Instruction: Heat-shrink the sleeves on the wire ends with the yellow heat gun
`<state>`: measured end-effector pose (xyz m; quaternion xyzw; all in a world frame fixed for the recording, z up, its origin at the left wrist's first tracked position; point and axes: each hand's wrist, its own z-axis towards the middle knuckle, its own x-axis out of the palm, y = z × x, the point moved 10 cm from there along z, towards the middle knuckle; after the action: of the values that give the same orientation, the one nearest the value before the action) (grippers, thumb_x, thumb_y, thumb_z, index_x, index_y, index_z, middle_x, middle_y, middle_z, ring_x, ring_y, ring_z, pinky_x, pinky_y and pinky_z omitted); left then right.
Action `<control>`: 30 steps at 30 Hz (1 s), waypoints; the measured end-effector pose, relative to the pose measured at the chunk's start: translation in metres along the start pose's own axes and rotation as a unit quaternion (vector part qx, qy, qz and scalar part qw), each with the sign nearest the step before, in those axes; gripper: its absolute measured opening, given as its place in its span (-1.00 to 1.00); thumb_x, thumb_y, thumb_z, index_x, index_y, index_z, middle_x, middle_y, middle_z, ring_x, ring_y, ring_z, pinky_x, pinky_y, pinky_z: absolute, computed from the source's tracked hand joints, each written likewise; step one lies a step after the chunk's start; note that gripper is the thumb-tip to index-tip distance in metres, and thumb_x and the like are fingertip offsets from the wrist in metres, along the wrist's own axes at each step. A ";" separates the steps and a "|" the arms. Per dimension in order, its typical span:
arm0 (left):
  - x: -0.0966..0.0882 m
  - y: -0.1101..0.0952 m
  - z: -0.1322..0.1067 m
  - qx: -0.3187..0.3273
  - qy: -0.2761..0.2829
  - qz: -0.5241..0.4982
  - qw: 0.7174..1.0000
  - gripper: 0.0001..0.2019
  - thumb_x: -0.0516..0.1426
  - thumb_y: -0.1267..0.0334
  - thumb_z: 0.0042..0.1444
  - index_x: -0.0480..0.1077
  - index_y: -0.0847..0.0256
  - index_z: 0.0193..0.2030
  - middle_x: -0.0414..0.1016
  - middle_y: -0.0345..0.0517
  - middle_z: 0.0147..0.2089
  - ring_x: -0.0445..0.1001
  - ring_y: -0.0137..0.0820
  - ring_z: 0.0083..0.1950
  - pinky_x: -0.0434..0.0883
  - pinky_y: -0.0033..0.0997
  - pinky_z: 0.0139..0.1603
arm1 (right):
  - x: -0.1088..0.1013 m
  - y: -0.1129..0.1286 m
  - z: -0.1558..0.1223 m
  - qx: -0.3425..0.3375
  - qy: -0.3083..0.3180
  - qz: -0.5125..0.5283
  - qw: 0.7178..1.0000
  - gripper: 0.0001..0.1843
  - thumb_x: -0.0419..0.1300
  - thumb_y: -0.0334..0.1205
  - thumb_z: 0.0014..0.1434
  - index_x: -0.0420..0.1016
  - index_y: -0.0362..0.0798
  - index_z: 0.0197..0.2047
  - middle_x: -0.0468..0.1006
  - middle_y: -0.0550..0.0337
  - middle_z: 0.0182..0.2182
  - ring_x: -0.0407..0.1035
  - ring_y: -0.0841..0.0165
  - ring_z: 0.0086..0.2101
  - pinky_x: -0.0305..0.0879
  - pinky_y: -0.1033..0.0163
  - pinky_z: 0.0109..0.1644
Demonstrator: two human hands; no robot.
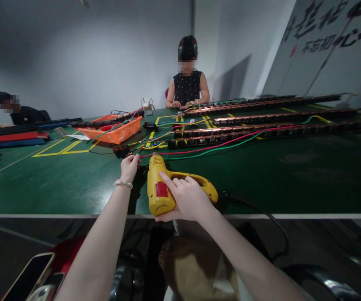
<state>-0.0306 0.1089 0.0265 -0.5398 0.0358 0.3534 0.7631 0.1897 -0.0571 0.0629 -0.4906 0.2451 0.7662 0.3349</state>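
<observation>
While the right hand [188, 197] grips a yellow plastic pistol-shaped heat gun [155, 176] over the flat green worktop [277, 179], the left hand [129, 168] pinches a thin red wire [199, 149] just beside it, so work looks midway, neither yet set down.

Legible text: characters 不忘初心 [327, 43] on the wall [324, 77], far beyond and right of the right hand [188, 194].
Larger brushwork above: cut off, unread. Red label [162, 189] on yellow heat gun [161, 206] in that hand: print illegible.
</observation>
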 end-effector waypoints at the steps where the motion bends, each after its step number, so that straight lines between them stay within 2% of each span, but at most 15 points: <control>1: 0.000 0.000 0.000 -0.001 -0.001 -0.004 1.000 -0.63 0.04 -0.01 0.00 0.38 0.22 -0.61 0.40 -0.17 -0.56 0.33 -0.43 -0.45 0.21 -0.46 -0.37 | -0.001 -0.005 -0.003 0.003 0.003 -0.003 1.000 0.15 -0.06 0.48 -0.04 -0.08 -0.25 0.35 0.49 -0.03 -0.25 0.38 0.19 -0.28 0.11 0.11 -0.12; 9: -0.007 -0.011 -0.005 0.004 -0.025 -0.008 1.000 -0.64 0.03 0.01 0.02 0.37 0.22 -0.62 0.38 -0.18 -0.58 0.30 -0.43 -0.47 0.19 -0.45 -0.39 | -0.013 -0.048 -0.028 0.065 0.020 -0.018 0.998 0.14 0.04 0.43 -0.05 -0.06 -0.26 0.34 0.51 -0.07 -0.18 0.39 0.14 -0.19 0.14 0.09 -0.09; 15: -0.009 -0.013 -0.005 0.009 -0.035 -0.016 0.999 -0.65 0.04 0.04 0.03 0.37 0.22 -0.62 0.37 -0.18 -0.57 0.31 -0.44 -0.45 0.20 -0.45 -0.35 | -0.020 -0.062 -0.040 0.084 -0.004 -0.042 0.996 0.19 0.06 0.47 -0.11 -0.05 -0.26 0.34 0.53 -0.04 -0.22 0.40 0.13 -0.21 0.15 0.08 -0.09; 23: -0.005 -0.017 -0.007 0.014 -0.039 -0.038 0.998 -0.66 0.03 0.09 0.06 0.32 0.22 -0.63 0.33 -0.21 -0.58 0.29 -0.46 -0.47 0.19 -0.46 -0.37 | -0.020 -0.058 -0.039 0.091 -0.019 -0.072 0.993 0.15 0.04 0.46 -0.08 0.00 -0.26 0.33 0.51 -0.02 -0.25 0.39 0.15 -0.25 0.11 0.12 -0.13; 30: -0.004 -0.017 -0.006 0.023 -0.035 -0.020 0.999 -0.65 0.01 0.10 0.08 0.32 0.23 -0.63 0.32 -0.22 -0.60 0.29 -0.47 -0.48 0.18 -0.47 -0.38 | -0.011 -0.037 -0.027 0.090 -0.023 -0.094 0.991 0.14 -0.03 0.47 -0.04 -0.04 -0.28 0.33 0.47 -0.01 -0.30 0.35 0.17 -0.30 0.07 0.12 -0.15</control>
<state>-0.0220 0.0994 0.0393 -0.5101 0.0062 0.3562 0.7829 0.2361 -0.0548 0.0606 -0.4620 0.2577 0.7170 0.4539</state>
